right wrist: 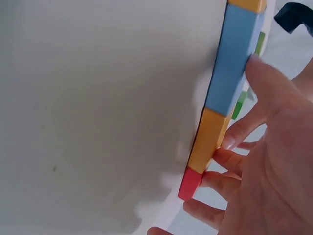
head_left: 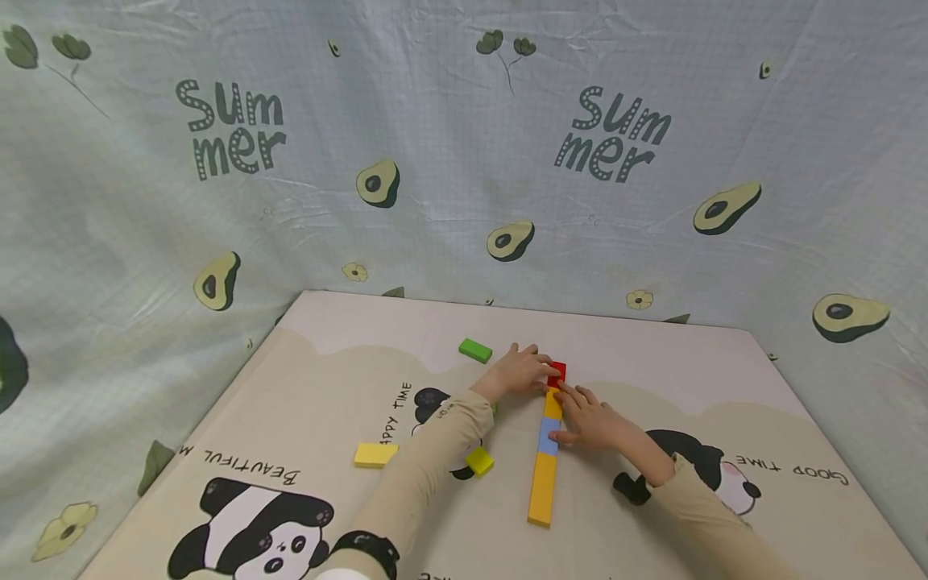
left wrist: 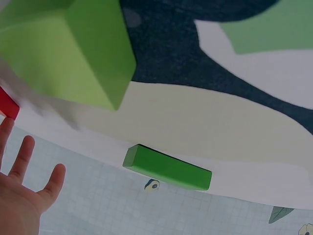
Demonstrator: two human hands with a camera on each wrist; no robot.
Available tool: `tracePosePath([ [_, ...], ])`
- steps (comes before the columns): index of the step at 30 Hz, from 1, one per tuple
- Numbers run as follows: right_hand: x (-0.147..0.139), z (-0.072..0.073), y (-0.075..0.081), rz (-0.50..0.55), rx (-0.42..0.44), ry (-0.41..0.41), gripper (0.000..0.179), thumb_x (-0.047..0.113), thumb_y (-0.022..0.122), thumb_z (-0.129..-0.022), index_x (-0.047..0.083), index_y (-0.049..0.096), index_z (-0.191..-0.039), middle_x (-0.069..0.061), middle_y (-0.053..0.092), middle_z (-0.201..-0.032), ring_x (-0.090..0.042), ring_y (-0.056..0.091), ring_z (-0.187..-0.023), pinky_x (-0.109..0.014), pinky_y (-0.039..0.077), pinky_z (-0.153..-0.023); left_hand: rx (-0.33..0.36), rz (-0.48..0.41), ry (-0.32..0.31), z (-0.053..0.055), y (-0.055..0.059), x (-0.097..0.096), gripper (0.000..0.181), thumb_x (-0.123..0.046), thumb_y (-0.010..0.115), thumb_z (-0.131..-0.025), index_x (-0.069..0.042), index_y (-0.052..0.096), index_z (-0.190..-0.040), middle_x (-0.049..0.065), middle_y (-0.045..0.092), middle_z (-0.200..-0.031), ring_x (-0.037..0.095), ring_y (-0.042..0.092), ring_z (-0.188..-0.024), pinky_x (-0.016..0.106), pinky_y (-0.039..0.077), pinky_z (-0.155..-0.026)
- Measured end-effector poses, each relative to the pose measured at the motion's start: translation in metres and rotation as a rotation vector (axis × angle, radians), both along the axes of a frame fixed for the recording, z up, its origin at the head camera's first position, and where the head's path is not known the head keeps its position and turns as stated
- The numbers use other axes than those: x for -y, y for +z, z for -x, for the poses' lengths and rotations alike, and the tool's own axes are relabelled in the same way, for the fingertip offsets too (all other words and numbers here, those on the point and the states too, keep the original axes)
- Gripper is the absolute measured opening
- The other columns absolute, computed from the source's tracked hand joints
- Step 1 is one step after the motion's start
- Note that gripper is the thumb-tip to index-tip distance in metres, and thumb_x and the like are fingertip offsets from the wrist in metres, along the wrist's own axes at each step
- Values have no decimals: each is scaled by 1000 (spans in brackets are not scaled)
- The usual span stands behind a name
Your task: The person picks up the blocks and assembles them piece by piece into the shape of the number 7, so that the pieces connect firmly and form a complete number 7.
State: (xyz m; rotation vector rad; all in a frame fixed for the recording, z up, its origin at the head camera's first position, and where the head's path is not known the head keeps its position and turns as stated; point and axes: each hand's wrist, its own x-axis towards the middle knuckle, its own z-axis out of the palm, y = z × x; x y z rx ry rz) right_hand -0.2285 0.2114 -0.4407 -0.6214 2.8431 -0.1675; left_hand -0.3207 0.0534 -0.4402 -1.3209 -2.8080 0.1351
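Note:
A straight row of blocks runs away from me: a long orange block point(head_left: 542, 491), a blue block point(head_left: 548, 435), a shorter orange block point(head_left: 553, 404) and a red block point(head_left: 559, 370) at the far end. My left hand point(head_left: 520, 371) reaches to the red block from the left, its fingers extended and fingertips at the block. From the right, my right hand point(head_left: 590, 423) lies along the row with spread fingers. Its thumb touches the blue block point(right wrist: 232, 58), and its fingertips are at the shorter orange block point(right wrist: 208, 139) and the red block point(right wrist: 190, 183).
Beyond the left hand lies a green block point(head_left: 475, 350). A yellow-green block point(head_left: 479, 461) and a flat yellow block point(head_left: 374, 455) sit left of the row, the latter beside the left sleeve. A light green block point(left wrist: 73, 58) looms close in the left wrist view. Printed cloth hangs behind the table.

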Motion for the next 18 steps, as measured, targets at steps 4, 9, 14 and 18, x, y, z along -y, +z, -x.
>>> tracePosePath([
  [4,-1,2,1,10,26,-6,82,51,55,-80,-2,27,-136,-20,21,-145,-44,23,-128,-66,31,-89,0,-11,-4,-1,0,1,37,-38,50,-88,-30,51,-125,-6,51,-130,17,43,-115,50,35,-98],
  [9,-1,2,2,2,20,-1,82,52,55,-79,-2,29,-136,-20,22,-145,-44,25,-127,-65,33,-88,8,-9,-7,0,1,2,38,-39,49,-88,-28,50,-125,-7,50,-130,16,42,-116,49,34,-99],
  [14,0,2,4,-1,-2,5,80,51,56,-79,-1,31,-135,-20,25,-144,-43,29,-124,-64,35,-87,-12,0,7,-1,1,2,40,-42,48,-88,-27,49,-126,-8,49,-131,16,42,-117,48,33,-100],
  [18,1,2,3,2,-3,-3,80,51,57,-79,0,32,-135,-19,26,-143,-41,31,-122,-62,37,-87,-18,5,8,-4,3,5,42,-42,48,-88,-25,49,-127,-8,50,-131,15,42,-117,46,34,-100],
])
